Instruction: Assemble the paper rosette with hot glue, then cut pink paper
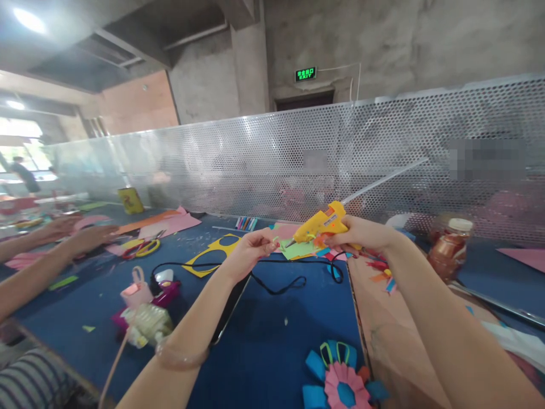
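Paper flower (344, 372): two green loops (338, 349) fitted. At its eleven o'clock, left hand (254, 248) pinches an unattached green strip (276, 241); at twelve, right hand (364, 234) grips glue gun (320, 223).

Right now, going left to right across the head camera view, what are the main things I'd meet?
Green paper strip → scissors → your left hand → yellow glue gun → capped jar → pink sheet at the right edge.

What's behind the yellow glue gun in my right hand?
Behind the glue gun, a metal screen with holes and pink paper show. The gun and your right hand cover whatever lies directly behind.
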Tool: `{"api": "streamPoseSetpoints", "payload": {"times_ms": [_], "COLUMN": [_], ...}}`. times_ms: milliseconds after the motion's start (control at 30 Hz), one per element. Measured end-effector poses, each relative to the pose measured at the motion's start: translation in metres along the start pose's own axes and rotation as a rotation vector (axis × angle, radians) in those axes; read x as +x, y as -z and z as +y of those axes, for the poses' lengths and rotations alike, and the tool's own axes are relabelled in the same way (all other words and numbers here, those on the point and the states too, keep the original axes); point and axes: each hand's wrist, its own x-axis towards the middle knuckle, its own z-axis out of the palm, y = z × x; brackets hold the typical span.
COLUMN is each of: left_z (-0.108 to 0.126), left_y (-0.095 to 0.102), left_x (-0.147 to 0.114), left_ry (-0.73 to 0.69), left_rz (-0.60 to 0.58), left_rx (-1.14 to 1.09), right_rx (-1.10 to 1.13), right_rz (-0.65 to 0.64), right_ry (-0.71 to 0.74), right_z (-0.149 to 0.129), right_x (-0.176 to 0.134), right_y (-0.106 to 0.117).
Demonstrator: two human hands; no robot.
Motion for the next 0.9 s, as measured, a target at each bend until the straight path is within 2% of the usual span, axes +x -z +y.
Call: {"api": "streamPoseSetpoints", "payload": {"times_ms": [233,733,900], "left_z": [-0.0008,-0.0011,-0.0027], "left_y": [-0.0028,-0.0025,-0.002], "left_x": [-0.0008,0.0,0.0], "left_ry": [-0.001,-0.015,-0.012], "left_rz": [-0.009,-0.015,-0.011], "left_rx": [-0.052,-0.037,-0.048], "right_rx": [-0.007,0.03,0.021], "right_rz": [-0.035,-0.022,-0.071], "right_ry": [0.011,-0.004,-0.002], "right_z": [0.0024,0.0061,0.0064], "right_x": [-0.0002,0.002,0.0013], "right_y": [0.0013,0.0001,0.0018]}}
